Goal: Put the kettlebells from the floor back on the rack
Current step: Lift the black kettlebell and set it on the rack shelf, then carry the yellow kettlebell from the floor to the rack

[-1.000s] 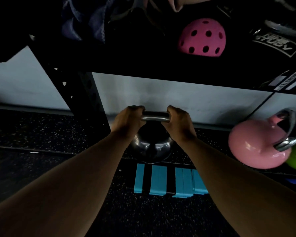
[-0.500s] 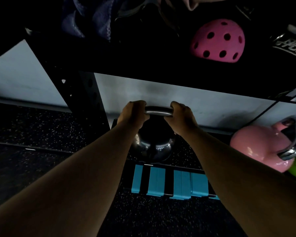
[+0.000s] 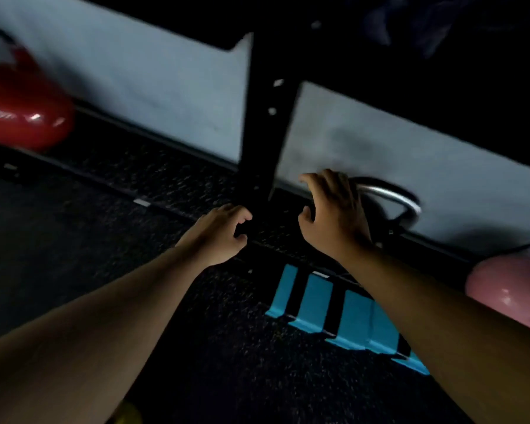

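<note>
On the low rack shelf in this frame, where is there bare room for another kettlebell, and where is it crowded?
Bare speckled shelf runs from the red kettlebell to the black upright. Right of the upright it is crowded: the dark kettlebell, both open hands, then the pink kettlebell.

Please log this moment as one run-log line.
left hand: open, empty | right hand: open, beside steel handle | dark chrome-handled kettlebell: on rack, unheld

Both forearms are bare, no sleeves, and the left hand (image 3: 219,237) and right hand (image 3: 334,218) are ungloved.
</note>
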Demonstrator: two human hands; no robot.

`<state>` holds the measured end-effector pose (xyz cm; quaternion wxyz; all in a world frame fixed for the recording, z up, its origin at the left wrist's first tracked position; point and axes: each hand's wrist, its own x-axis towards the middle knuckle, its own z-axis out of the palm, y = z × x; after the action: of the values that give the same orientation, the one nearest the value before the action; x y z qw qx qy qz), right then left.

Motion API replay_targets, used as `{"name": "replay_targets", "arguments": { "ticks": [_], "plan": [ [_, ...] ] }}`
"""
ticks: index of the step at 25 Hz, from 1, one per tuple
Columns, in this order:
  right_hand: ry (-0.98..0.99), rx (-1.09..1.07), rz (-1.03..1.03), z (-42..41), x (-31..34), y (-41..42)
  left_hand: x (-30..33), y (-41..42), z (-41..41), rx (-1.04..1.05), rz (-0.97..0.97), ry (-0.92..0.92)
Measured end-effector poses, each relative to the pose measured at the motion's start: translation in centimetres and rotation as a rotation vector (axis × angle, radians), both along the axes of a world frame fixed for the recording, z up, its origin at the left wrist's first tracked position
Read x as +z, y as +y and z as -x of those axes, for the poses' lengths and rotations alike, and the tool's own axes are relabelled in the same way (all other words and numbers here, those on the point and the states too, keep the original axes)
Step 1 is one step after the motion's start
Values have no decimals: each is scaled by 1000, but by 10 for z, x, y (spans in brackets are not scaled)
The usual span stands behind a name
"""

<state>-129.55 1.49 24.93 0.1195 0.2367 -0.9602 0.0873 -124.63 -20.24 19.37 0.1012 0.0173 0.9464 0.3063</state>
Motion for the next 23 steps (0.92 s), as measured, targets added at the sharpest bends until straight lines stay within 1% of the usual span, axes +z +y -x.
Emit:
{"name": "replay_targets", "arguments": {
  "ticks": [5, 8, 11, 14, 17, 20, 23],
  "plan": [
    [-199, 225, -81, -74, -34, -146, -32, -129, -123, 207, 0, -122],
    [-332, 409, -140, -131, -63, -232, -54, -206, -220, 385, -15, -208],
    [-487, 536, -220, -195, -93, -299, -83, -257, -321, 534, -51, -308],
    [-597, 643, -315, -252, -131, -338, -112, -273, -400, 646, -77, -385],
    [-683, 763, -440, -306, -181, -359, -151, -263, -464, 725, -74, -472],
    [-768, 830, -581, -341, -234, -358, -198, -241, -502, 789, -100, -554],
    [-834, 860, -768, -355, -287, -340, -243, -215, -519, 782, -101, -613]
  ]
}}
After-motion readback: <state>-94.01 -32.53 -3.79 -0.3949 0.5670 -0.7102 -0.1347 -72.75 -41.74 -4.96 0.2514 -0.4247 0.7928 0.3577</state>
